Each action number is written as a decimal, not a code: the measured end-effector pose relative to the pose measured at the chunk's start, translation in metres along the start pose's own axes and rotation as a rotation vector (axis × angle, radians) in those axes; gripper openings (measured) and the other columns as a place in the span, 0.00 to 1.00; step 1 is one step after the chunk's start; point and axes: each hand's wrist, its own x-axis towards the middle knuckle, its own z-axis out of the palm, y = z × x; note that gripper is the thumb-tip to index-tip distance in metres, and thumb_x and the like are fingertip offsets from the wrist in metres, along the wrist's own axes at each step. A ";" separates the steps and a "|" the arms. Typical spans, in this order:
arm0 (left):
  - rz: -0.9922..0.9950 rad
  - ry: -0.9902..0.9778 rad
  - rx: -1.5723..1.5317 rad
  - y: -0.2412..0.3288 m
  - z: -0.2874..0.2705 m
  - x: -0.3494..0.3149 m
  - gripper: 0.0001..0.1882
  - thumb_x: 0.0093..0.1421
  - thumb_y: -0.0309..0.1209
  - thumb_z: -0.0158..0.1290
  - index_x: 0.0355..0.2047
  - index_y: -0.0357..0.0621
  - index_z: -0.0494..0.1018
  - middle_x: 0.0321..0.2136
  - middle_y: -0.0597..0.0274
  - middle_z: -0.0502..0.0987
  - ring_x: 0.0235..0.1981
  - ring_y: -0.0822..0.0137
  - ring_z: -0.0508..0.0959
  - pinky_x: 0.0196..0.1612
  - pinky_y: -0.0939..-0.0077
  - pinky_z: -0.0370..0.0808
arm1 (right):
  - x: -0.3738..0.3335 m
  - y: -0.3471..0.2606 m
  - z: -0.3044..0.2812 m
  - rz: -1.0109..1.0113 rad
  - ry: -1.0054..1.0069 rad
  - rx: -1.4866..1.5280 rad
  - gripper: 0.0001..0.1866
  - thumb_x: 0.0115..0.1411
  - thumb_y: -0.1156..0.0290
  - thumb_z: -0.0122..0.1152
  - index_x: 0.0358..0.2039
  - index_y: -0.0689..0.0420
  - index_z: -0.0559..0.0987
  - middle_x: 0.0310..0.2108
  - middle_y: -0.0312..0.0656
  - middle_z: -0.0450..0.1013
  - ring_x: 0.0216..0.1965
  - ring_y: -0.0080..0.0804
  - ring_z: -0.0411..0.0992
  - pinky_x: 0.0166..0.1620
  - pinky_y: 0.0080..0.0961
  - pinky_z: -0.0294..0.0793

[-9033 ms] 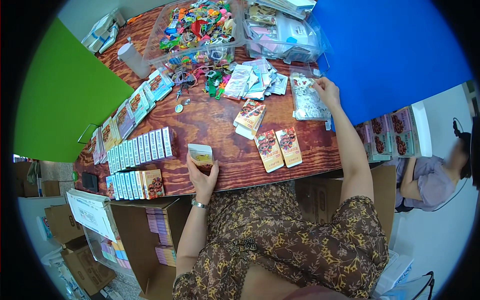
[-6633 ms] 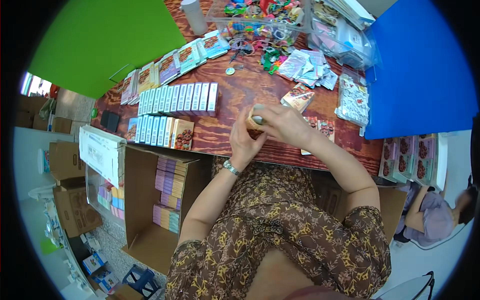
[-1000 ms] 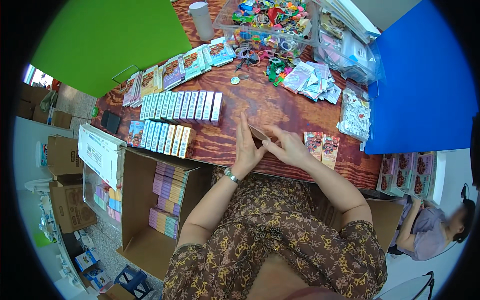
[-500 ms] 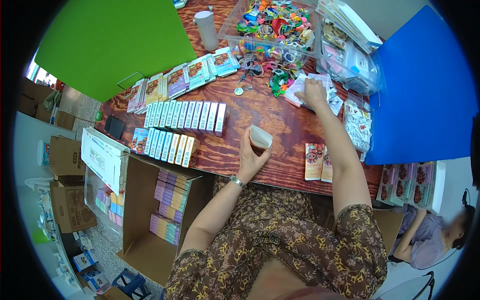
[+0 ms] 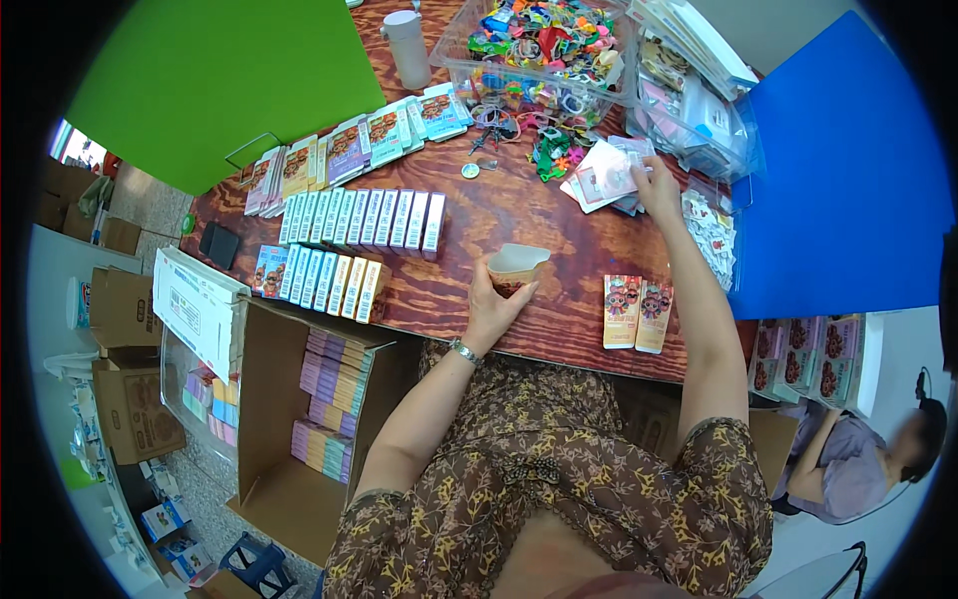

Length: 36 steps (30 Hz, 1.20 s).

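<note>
Carton (image 5: 517,266), orange and open at the top, sits in the curl of the left hand (image 5: 493,305), fingers and thumb wrapped around it, near the front edge of the wooden surface (image 5: 571,299). I see the right hand (image 5: 656,188) reaching forward to a pile of flat pale packets (image 5: 601,181), fingertips at the pile's right side; from here I can't be sure whether they pinch one. Two orange boxes (image 5: 622,311) lie side by side, right of the carton. Off to my left, upright boxes (image 5: 367,222) stand in two rows. A clear tub (image 5: 449,52) of colourful trinkets (image 5: 551,45) sits beyond the packets.
</note>
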 end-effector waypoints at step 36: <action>0.311 0.099 0.282 0.001 -0.016 -0.001 0.43 0.48 0.30 0.71 0.60 0.35 0.60 0.49 0.45 0.71 0.50 0.52 0.76 0.52 0.62 0.75 | -0.127 -0.170 -0.018 -0.860 -0.154 0.350 0.12 0.53 0.74 0.70 0.39 0.56 0.82 0.38 0.42 0.75 0.36 0.39 0.76 0.38 0.31 0.78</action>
